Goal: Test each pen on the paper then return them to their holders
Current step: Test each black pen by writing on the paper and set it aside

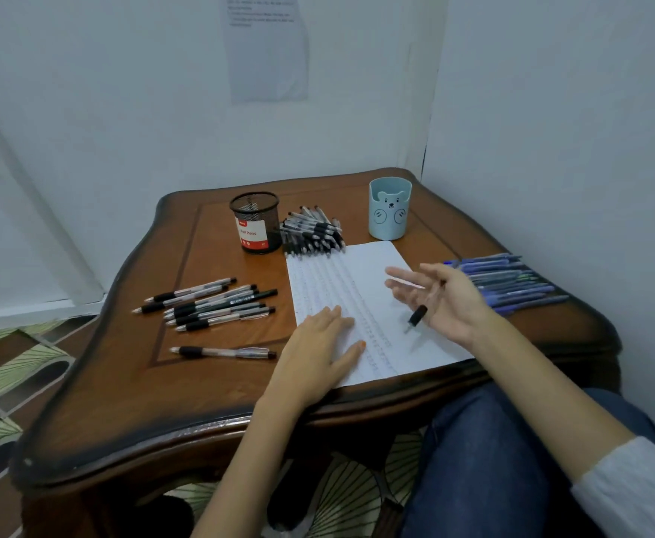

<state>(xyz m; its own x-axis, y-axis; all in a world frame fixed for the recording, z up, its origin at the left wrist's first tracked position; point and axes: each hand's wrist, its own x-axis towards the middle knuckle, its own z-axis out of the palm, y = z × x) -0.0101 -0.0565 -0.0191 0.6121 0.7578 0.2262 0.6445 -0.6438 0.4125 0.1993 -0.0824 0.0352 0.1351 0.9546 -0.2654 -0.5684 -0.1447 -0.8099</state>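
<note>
The left hand (320, 343) lies flat on the paper (361, 273), fingers straight. The right hand (444, 300) hovers above it with fingers spread, holding a pen (417, 316) loosely against its palm, tip downward. Pen piles flank the sheet.

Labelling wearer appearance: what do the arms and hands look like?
The left hand and right hand are bare: no gloves, rings or watch visible. The left forearm is uncovered; the right arm wears a light grey ribbed knit sleeve pushed up toward the elbow.
</note>
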